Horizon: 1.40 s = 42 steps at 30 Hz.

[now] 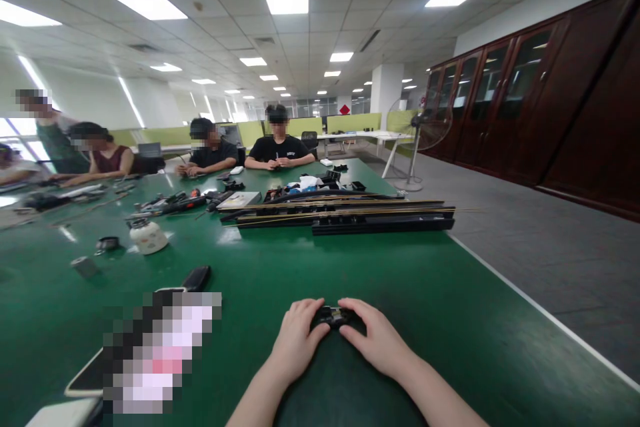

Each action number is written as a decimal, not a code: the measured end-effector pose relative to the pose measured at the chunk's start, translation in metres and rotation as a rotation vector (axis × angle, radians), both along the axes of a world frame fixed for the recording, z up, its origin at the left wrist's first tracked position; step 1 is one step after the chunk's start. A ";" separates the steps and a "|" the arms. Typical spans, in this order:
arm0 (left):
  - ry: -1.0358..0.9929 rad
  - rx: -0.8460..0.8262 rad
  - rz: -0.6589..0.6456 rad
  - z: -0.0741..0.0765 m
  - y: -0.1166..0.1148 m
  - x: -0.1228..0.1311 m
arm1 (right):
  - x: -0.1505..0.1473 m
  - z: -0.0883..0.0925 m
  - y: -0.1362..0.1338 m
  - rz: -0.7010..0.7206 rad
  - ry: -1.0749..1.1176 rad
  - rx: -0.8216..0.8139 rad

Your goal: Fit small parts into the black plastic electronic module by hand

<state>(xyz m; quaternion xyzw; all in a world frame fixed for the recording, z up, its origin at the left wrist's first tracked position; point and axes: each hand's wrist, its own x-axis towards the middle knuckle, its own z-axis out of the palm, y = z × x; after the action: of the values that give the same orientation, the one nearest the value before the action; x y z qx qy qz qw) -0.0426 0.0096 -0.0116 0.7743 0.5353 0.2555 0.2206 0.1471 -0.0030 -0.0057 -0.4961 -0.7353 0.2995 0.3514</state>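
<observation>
A small black part (332, 317) with a shiny, partly yellowish middle lies low over the green tabletop, between my two hands. I cannot make out its exact kind. My left hand (299, 333) grips its left end, the thumb at the near side and the fingers at the far side. On the right end my right hand (373, 333) pinches it in the same way. Both hands partly cover the part.
Long black rails (383, 221) with thin brass-coloured rods lie across the green table (400, 273). To the left are a white jar (149, 237), a grey block (85, 267) and a blurred-out screen (165, 353). Several people sit beyond; a fan (415, 123) stands right.
</observation>
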 end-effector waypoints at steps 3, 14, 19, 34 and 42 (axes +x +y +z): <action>0.002 -0.024 -0.006 0.001 0.001 0.001 | 0.000 0.001 0.001 0.011 -0.023 0.020; -0.061 0.006 -0.050 0.004 -0.003 0.001 | 0.000 0.002 0.003 0.029 -0.068 0.001; -0.050 -0.019 -0.048 0.005 -0.003 0.002 | -0.001 0.002 0.004 0.034 -0.030 -0.010; -0.042 -0.020 -0.026 0.006 -0.004 0.004 | -0.001 0.003 0.006 -0.017 0.126 -0.048; -0.051 -0.009 -0.007 0.004 -0.003 0.005 | 0.000 0.003 0.009 -0.079 0.238 -0.145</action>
<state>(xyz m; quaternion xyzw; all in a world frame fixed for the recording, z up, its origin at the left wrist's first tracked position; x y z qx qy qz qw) -0.0379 0.0065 -0.0074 0.7683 0.5279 0.2722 0.2387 0.1470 0.0058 -0.0028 -0.5096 -0.6448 0.3944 0.4110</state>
